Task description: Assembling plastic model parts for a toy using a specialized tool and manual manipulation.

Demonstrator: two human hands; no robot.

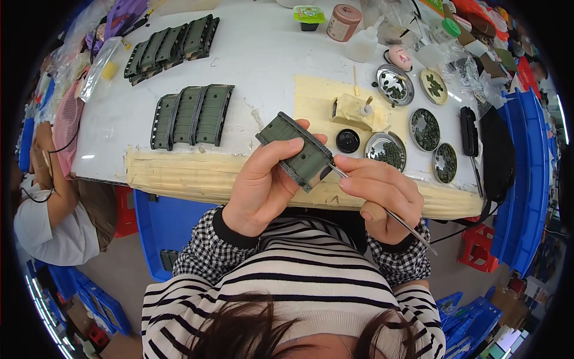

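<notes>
My left hand (258,184) holds a dark green ridged panel (311,163) tilted over the table's front edge, thumb on its face and fingers behind it. Small dark holes show on the panel's face, and a camouflage-patterned patch at its lower right end. In my right hand (385,190) are slim metal tweezers (408,226), their tip at the panel's right edge. Whether the tip grips a small part is too small to tell. Closest to my right hand stand a metal dish (385,149) of tiny dark green parts and a small round black pot (347,140).
Similar panels (192,116) lie in two groups at left. More dishes of small parts (425,129) stand at right, near a tape-covered block (353,112). Bottles and a pink jar (344,23) are at the back. A blue bin (152,239) sits below; another person (60,209) sits left.
</notes>
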